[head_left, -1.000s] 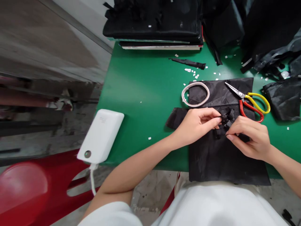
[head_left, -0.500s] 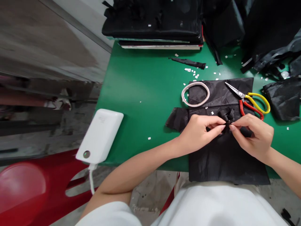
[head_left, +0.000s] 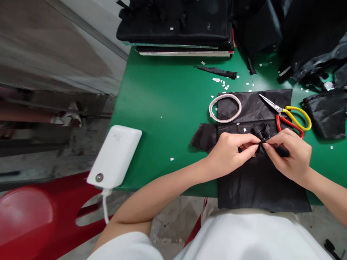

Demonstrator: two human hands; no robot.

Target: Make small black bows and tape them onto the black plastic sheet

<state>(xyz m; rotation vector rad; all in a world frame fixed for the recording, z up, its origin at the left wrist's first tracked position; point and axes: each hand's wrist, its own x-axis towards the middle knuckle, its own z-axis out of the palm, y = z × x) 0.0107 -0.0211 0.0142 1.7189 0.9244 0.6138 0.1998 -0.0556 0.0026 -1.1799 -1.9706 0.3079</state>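
A black fabric bow (head_left: 261, 130) sits on a black cloth piece (head_left: 260, 187) that hangs over the table's near edge. My left hand (head_left: 230, 153) pinches the bow's knotted middle from the left. From the right, my right hand (head_left: 291, 155) pinches the same spot, its fingertips almost touching the left ones. The exact bit of fabric between the fingers is too small to make out. Just beyond my right hand lie scissors (head_left: 282, 112) with one yellow and one red handle, blades slightly apart. A roll of whitish narrow tape (head_left: 211, 112) rests on the cloth's upper left corner.
The green table (head_left: 151, 108) carries scattered white paper bits and a black strip (head_left: 217, 71). Stacked black fabric (head_left: 176, 21) is at the back, more black cloth (head_left: 326, 113) at right. A white power bank (head_left: 116, 155) with a cable lies at the left edge, near a red chair (head_left: 62, 213).
My right hand has shifted slightly left and up at the bow's middle. The left hand stays almost where it was, still pinching. Everything else on the table looks the same.
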